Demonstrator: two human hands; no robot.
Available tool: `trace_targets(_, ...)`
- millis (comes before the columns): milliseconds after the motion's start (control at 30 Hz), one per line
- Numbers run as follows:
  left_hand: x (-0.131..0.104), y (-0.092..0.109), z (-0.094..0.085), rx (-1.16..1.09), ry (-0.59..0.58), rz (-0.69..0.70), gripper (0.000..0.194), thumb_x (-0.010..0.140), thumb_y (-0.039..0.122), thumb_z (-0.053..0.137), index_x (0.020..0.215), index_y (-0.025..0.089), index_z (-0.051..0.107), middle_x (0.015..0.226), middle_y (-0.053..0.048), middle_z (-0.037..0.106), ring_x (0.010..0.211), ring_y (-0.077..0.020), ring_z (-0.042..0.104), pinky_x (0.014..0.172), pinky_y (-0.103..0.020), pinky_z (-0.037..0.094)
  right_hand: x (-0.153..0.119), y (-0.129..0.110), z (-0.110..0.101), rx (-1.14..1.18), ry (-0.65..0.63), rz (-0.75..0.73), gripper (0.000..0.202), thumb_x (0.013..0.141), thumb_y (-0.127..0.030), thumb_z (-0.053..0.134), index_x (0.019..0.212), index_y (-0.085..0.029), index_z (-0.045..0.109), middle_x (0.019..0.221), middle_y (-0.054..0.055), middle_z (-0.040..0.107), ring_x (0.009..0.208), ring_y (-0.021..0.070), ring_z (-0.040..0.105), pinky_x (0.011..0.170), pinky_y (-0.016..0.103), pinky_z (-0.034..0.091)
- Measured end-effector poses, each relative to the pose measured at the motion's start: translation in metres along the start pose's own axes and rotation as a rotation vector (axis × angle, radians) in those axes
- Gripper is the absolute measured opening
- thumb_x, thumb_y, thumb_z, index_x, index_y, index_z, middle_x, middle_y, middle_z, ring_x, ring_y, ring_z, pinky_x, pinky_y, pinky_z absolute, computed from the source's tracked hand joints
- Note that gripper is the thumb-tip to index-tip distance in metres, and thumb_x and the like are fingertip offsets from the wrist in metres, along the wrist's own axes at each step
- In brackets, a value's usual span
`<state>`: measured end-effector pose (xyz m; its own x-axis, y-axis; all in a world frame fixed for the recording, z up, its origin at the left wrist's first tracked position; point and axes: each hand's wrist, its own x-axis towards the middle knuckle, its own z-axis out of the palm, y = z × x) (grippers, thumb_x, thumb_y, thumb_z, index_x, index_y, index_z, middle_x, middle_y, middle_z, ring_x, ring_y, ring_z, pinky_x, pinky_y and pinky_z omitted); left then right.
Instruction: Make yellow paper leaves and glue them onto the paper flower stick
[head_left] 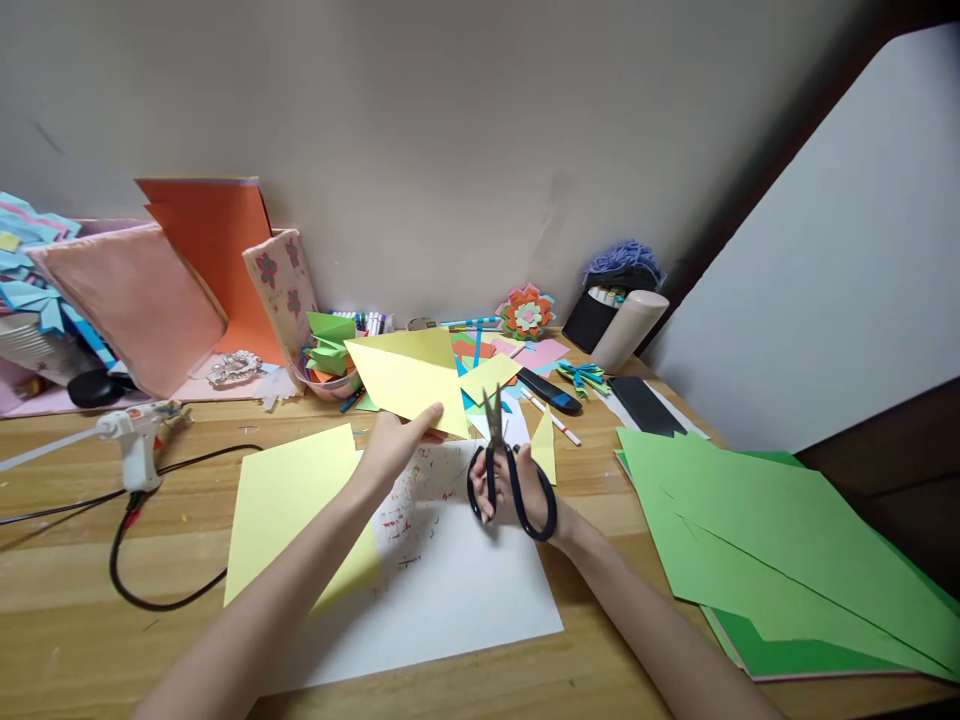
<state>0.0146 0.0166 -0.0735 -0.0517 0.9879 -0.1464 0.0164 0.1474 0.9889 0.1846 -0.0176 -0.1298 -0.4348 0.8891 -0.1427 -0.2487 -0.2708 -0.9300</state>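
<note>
The person's left hand (391, 442) pinches a yellow sheet (409, 378) near the far edge of white paper (450, 600) on a wooden desk (60, 600), while the right hand (531, 490) grips slightly open scissors (496, 432). Paper scraps (489, 379) clutter the space beyond; a glue gun (137, 450) stands left, green sheets (750, 500) lie right.

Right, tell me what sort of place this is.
Likely a wooden papercraft desk, judging by the black-handled metal scissors, the white plastic glue gun and the stacked green paper sheets.

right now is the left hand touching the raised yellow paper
Touching. The head view shows the left hand gripping the raised yellow paper, its thumb lying over the lower edge.
</note>
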Motion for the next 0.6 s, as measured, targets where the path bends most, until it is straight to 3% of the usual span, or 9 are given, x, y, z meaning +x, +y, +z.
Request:
trace_targets(133,0.005,0.004,-0.011,0.078,0.044,0.096,0.032,0.066,0.033,0.064,0.086,0.009,0.062,0.081,-0.011,0.069,0.061,-0.0184,0.065,0.061,-0.029,0.055,-0.015,-0.003,0.005,-0.265,-0.192,0.059,0.066,0.066,-0.079,0.031,0.081,-0.017,0.046,0.062,-0.003,0.044,0.047,0.0086,0.048,0.048,0.024,0.041)
trace_targets(367,0.004,0.004,-0.014,0.119,0.009,0.179,0.029,0.065,0.031,0.062,0.085,0.009,0.062,0.081,-0.010,0.068,0.059,-0.0176,0.063,0.056,-0.029,0.055,-0.022,-0.010,0.013,-0.366,-0.210,0.078,0.066,0.066,-0.079,0.028,0.079,-0.017,0.044,0.063,-0.004,0.041,0.046,0.0078,0.046,0.045,0.021,0.037)
trace_targets(600,0.007,-0.004,-0.011,0.122,-0.003,0.115,0.024,0.065,0.033,0.062,0.070,0.009,0.063,0.071,-0.011,0.068,0.068,-0.0225,0.065,0.062,-0.032,0.055,-0.022,-0.010,0.012,-0.375,-0.215,0.108,0.066,0.065,-0.081,0.027,0.076,-0.017,0.043,0.061,-0.005,0.040,0.045,0.0076,0.045,0.045,0.021,0.037)
